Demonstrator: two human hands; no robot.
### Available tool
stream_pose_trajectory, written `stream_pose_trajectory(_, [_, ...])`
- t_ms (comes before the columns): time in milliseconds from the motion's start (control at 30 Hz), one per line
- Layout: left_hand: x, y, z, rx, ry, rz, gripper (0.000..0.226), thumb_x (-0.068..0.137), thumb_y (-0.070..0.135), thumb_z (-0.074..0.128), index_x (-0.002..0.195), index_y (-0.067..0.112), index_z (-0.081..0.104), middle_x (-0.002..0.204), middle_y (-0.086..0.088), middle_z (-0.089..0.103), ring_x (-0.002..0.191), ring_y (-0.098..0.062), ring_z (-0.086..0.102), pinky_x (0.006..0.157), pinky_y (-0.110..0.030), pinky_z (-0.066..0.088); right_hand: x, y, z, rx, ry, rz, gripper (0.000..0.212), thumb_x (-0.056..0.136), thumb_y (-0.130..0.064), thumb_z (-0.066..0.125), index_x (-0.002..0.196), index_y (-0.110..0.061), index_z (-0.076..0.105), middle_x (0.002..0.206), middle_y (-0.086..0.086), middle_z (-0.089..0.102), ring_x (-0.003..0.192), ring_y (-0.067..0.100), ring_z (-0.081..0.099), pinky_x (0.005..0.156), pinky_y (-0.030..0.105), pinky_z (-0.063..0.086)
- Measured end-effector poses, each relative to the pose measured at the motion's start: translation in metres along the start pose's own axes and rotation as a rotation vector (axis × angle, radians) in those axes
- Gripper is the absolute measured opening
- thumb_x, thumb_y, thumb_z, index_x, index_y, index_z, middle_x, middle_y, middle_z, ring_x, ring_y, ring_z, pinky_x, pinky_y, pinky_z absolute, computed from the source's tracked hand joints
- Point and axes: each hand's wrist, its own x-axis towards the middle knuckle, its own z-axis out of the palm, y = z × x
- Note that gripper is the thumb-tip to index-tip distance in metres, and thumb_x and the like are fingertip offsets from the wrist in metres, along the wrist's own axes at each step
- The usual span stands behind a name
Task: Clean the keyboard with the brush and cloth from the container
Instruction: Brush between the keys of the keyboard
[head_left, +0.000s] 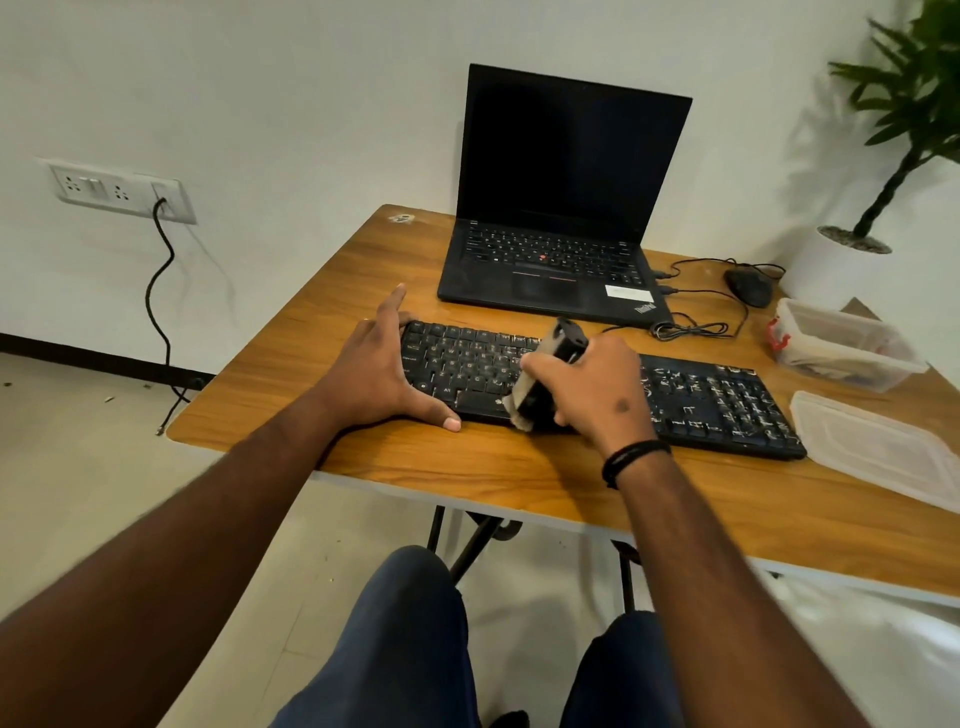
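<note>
Down at the bottom we see our knees (410, 639) in dark trousers, and our two forearms reaching up to the desk (467, 467). Our left hand (384, 374) lies spread over the left end of the black keyboard (727, 410), fingers straight past its far corner, thumb along its near edge, pinning it flat. Just to the right, our right hand (597, 384) curls round the dark brush (550, 374), which stands tilted with its pale bristles down on the keys near the middle of the board's near edge. We cannot make out the cloth. Off to the right sits the clear container (841, 345), open, its lid (878, 447) lying nearer us beside the keyboard's right end. Behind it all stands an open laptop (566, 208) with a dark screen.
</note>
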Motion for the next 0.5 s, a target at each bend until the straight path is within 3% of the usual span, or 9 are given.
stream_pose_trajectory(100, [0.000,0.000,0.001,0.000,-0.001,-0.005,0.168,0.027,0.072,0.087,0.159,0.027,-0.006,0.159,-0.002,0.032,0.146,-0.023,0.027,0.120,-0.044,0.025,-0.004,0.000,0.000,-0.041,0.051,-0.044,0.032,0.082,-0.030,0.075,0.058,-0.018,0.056,0.056,-0.003,0.062,0.049,0.012,0.062,0.042,0.021,0.044])
stream_pose_trajectory(167, [0.000,0.000,0.001,-0.005,-0.003,-0.009,0.168,0.026,0.074,0.086,0.159,0.028,-0.006,0.158,-0.002,0.033,0.145,-0.023,0.028,0.119,-0.044,0.026,-0.009,-0.008,0.012,-0.023,-0.008,-0.093,0.032,0.083,-0.032,0.074,0.060,-0.019,0.058,0.059,-0.004,0.064,0.053,0.013,0.064,0.043,0.019,0.045])
stream_pose_trajectory(267, [0.000,0.000,0.001,-0.008,-0.003,-0.004,0.167,0.028,0.072,0.087,0.160,0.025,-0.005,0.157,-0.003,0.035,0.143,-0.023,0.029,0.117,-0.041,0.026,-0.013,-0.023,0.035,-0.051,-0.058,-0.283,0.037,0.083,-0.032,0.073,0.053,-0.023,0.053,0.053,-0.009,0.056,0.047,0.003,0.053,0.041,0.013,0.037])
stream_pose_trajectory(333, [0.000,0.001,0.001,-0.014,-0.004,0.006,0.168,0.029,0.070,0.088,0.160,0.022,-0.005,0.157,-0.004,0.036,0.144,-0.025,0.028,0.117,-0.040,0.024,-0.009,-0.032,0.043,-0.082,-0.060,-0.438,0.037,0.082,-0.032,0.071,0.053,-0.022,0.051,0.052,-0.006,0.053,0.047,0.006,0.048,0.043,0.018,0.035])
stream_pose_trajectory(433, [-0.002,0.001,-0.001,-0.026,-0.007,0.002,0.167,0.032,0.062,0.093,0.160,0.021,-0.006,0.159,-0.006,0.033,0.146,-0.026,0.025,0.116,-0.039,0.022,0.002,-0.043,0.038,-0.209,-0.266,-0.531,0.030,0.080,-0.033,0.073,0.060,-0.020,0.055,0.059,-0.003,0.059,0.053,0.009,0.052,0.047,0.026,0.039])
stream_pose_trajectory(500, [-0.002,0.002,-0.001,-0.016,-0.010,0.005,0.168,0.031,0.065,0.091,0.160,0.022,-0.007,0.158,-0.006,0.033,0.145,-0.026,0.027,0.117,-0.040,0.025,0.014,-0.050,0.019,-0.356,-0.463,-0.480,0.028,0.077,-0.035,0.079,0.063,-0.023,0.058,0.062,-0.006,0.060,0.053,0.003,0.054,0.047,0.020,0.038])
